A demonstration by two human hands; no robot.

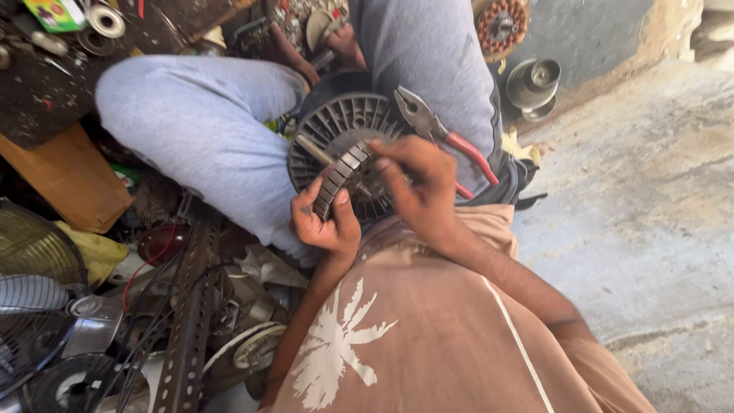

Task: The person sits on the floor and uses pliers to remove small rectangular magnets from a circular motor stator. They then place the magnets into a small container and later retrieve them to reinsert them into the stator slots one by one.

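My left hand [325,222] grips the lower edge of a ring-shaped metal motor part [340,172] with a ribbed, laminated rim. My right hand [417,180] holds red-handled pliers [440,130], jaws pointing up and left, and its fingers rest on the upper end of the ring. Behind the ring sits a round black slotted fan housing [336,122], lying between my knees in light blue trousers. A thin metal rod [313,149] pokes out beside the ring.
Left of me lie a perforated steel angle bar [187,321], wire fan guards [34,252], wires, cardboard [69,180] and motor parts. A copper-wound stator [501,23] and a metal pulley [534,84] stand at the top right. Grey concrete floor [650,191] spreads right.
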